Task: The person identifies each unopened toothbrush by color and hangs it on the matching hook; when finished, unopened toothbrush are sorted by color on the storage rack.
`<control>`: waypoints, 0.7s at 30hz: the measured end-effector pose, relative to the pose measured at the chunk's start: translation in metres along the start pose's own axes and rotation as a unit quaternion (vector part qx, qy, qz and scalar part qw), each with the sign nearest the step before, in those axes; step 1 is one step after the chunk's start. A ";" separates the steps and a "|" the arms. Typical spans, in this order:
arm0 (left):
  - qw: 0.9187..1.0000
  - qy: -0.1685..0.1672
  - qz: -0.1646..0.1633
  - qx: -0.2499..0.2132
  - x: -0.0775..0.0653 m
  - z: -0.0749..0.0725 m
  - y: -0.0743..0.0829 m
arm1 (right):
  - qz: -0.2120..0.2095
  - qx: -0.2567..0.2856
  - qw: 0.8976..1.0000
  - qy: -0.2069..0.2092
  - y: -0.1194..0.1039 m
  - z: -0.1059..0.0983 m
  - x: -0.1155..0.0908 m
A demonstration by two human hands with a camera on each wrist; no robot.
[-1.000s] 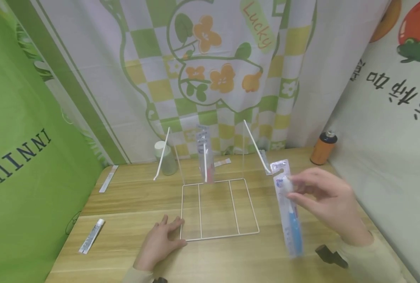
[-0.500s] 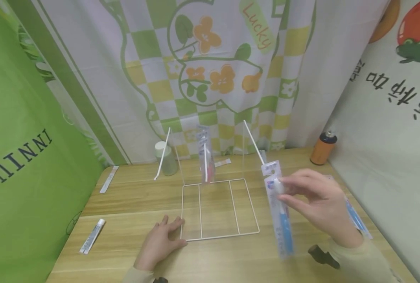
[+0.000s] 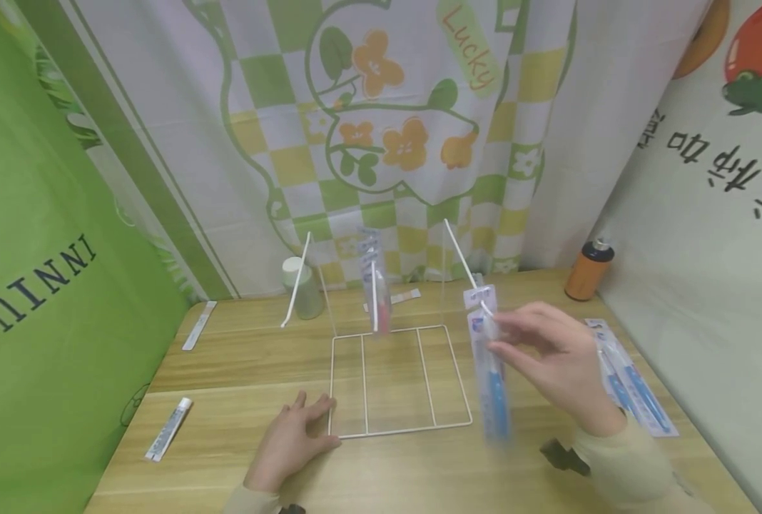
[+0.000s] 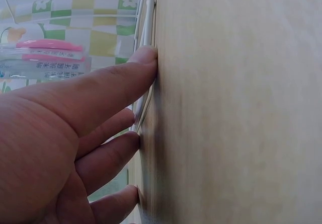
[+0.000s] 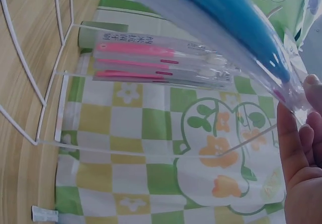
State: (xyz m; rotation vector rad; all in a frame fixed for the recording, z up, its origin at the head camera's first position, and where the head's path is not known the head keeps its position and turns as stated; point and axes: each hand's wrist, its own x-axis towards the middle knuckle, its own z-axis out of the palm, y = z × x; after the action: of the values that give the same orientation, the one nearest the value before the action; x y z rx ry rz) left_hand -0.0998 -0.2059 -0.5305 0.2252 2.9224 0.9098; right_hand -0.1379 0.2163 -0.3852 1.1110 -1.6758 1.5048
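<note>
Some way apart: left hand spread at rack edge, right hand clamped on toothbrush pack (hooked, perhaps).

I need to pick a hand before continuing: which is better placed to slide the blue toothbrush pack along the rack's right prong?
Right, most likely: the right hand already pinches the blue toothbrush pack by the tip of the right prong; the left hand touches the rack base.

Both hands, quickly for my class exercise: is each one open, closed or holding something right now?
Left hand: open, fingers touching the white wire display rack's base.
Right hand: holding a packaged blue toothbrush between thumb and fingers.
</note>
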 end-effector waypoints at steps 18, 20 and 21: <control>1.000 0.005 0.007 -0.001 -0.001 0.001 -0.001 | 0.027 -0.132 0.990 0.028 0.058 0.011 0.016; 1.000 0.005 0.004 -0.001 0.000 0.001 -0.002 | 0.022 -0.128 0.991 0.035 0.066 0.013 0.019; 1.000 0.005 0.003 0.000 0.000 0.001 -0.002 | 0.020 -0.131 0.990 0.039 0.071 0.014 0.021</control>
State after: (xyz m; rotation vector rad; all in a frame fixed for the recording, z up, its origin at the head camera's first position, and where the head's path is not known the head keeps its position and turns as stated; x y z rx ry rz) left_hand -0.0998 -0.2066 -0.5323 0.2300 2.9317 0.9157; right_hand -0.2092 0.1988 -0.4019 0.8735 -1.7891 1.2895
